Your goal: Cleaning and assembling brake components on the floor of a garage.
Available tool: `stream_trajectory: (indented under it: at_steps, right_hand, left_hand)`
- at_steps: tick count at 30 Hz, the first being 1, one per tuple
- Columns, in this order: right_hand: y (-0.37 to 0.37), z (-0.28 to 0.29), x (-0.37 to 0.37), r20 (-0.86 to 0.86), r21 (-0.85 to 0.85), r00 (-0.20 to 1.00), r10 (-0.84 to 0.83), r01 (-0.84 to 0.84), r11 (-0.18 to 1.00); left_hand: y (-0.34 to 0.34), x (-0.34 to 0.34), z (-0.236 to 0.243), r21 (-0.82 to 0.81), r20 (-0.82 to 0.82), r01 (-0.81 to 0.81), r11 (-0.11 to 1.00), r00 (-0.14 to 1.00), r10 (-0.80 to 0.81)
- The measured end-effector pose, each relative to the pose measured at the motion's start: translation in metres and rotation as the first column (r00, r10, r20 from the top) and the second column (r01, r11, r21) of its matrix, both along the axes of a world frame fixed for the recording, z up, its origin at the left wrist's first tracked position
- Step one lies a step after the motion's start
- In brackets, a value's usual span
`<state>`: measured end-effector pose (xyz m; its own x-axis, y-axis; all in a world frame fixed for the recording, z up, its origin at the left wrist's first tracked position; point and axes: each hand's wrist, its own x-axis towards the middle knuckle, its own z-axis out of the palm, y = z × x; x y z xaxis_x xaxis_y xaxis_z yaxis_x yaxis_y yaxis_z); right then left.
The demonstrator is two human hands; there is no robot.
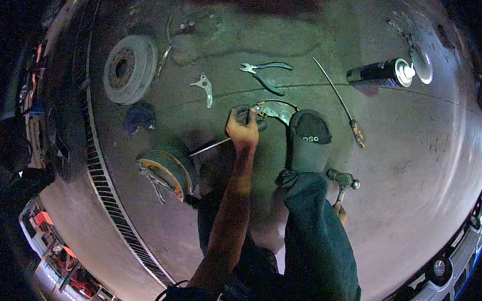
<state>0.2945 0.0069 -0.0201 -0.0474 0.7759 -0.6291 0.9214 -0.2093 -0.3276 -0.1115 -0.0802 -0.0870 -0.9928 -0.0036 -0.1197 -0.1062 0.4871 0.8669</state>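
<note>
At the centre, my left hand (243, 130) is closed, its fingers pinched at the near end of a curved metal brake shoe (277, 110). What sits in the pinch is too small to make out. My shod foot (309, 133) presses on the brake shoe's other end. Beside my knee, a ball-peen hammer (344, 179) stands head up, its handle in my right hand (343, 213), which my leg partly hides. A metal shaft (212, 147) runs down-left from behind my left hand; whether I hold it is unclear.
Pliers (265, 77), a flat metal bracket (203, 88) and a long screwdriver (341, 98) lie ahead. A brake drum (140, 75), a dark rag (139, 119) and more curved brake shoes (168, 172) are left, near a floor grate (109, 196). A spray can (376, 74) lies far right.
</note>
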Motion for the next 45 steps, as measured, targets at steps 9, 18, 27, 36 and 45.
stream_trajectory:
  at_steps: [9, 18, 27, 36, 45]
  right_hand:
    - [0.002, -0.002, 0.006, -0.1, 0.009, 0.994, 0.038, -0.038, 0.999]
    - [0.001, 0.0, 0.001, -0.057, 0.067, 0.997, 0.057, -0.053, 0.996]
    - [0.004, -0.004, 0.007, -0.141, 0.043, 0.988, 0.06, -0.054, 0.998]
    - [0.002, -0.011, 0.008, -0.03, 0.026, 0.998, -0.047, 0.048, 0.999]
    - [0.003, -0.016, 0.016, -0.117, 0.028, 0.993, 0.03, -0.027, 0.999]
  left_hand:
    - [-0.01, -0.007, -0.007, 0.121, 0.047, 0.096, 0.988, 0.994, -0.102]
    - [-0.005, -0.006, -0.009, 0.032, -0.027, 0.127, 0.991, 0.992, -0.126]
    - [-0.045, 0.002, -0.002, -0.411, -0.095, 0.459, 0.788, 0.838, -0.537]
    - [-0.018, 0.055, 0.089, -0.204, -0.075, 0.93, 0.305, 0.296, -0.952]
    - [0.047, 0.054, 0.159, -0.036, -0.61, 0.932, 0.361, 0.265, -0.747]
